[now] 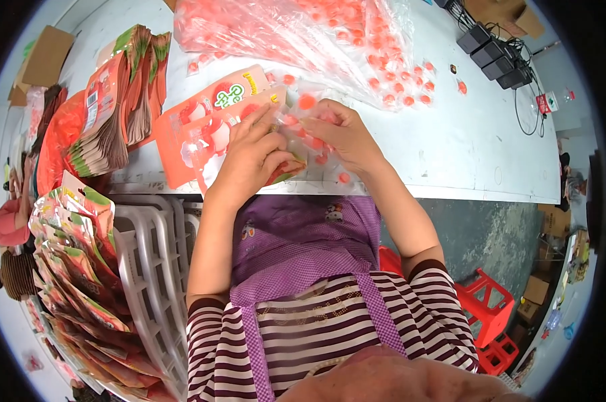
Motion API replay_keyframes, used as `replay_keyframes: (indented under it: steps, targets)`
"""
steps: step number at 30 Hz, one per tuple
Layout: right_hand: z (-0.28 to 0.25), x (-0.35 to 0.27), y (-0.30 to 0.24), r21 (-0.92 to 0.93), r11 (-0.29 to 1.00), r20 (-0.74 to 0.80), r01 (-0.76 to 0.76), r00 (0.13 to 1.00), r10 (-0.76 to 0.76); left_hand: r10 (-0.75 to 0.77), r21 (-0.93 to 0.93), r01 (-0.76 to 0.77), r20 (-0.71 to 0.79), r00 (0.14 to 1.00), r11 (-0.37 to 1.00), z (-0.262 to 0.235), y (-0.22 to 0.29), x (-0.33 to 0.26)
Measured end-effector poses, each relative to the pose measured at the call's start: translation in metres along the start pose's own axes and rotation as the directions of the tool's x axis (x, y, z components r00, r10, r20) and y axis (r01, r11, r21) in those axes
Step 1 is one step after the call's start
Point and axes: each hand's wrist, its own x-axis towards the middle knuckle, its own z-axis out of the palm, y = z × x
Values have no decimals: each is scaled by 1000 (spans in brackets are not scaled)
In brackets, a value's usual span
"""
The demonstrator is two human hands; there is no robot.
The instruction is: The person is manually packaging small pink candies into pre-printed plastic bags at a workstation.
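My left hand (246, 154) grips the open end of a flat pink-and-red printed pouch (212, 130), its fingers over the top and its thumb near the front edge. Another pouch (239, 84) of the same kind lies partly beneath it. Closed around several small red candies in clear wrappers (307, 102), my right hand (346, 134) is right beside the pouch's mouth. More wrapped candies (343, 177) lie at the table edge below that hand. My fingers hide part of what they hold.
A large clear plastic bag (263, 30) of wrapped red candies spreads across the back of the white table (477, 157). Stacked pouches (102, 107) stand at left; filled pouches (82, 268) crowd a grey plastic crate (145, 261). Black power adapters (497, 57) sit far right; a red stool (484, 305) is below.
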Motion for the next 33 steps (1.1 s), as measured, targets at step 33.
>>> replay_keyframes:
  steps: [33]
  targets:
    - [-13, 23, -2, -331, 943, -156, 39, 983, -95, 37, -29, -35, 72, 997, 999, 14, 16, 15]
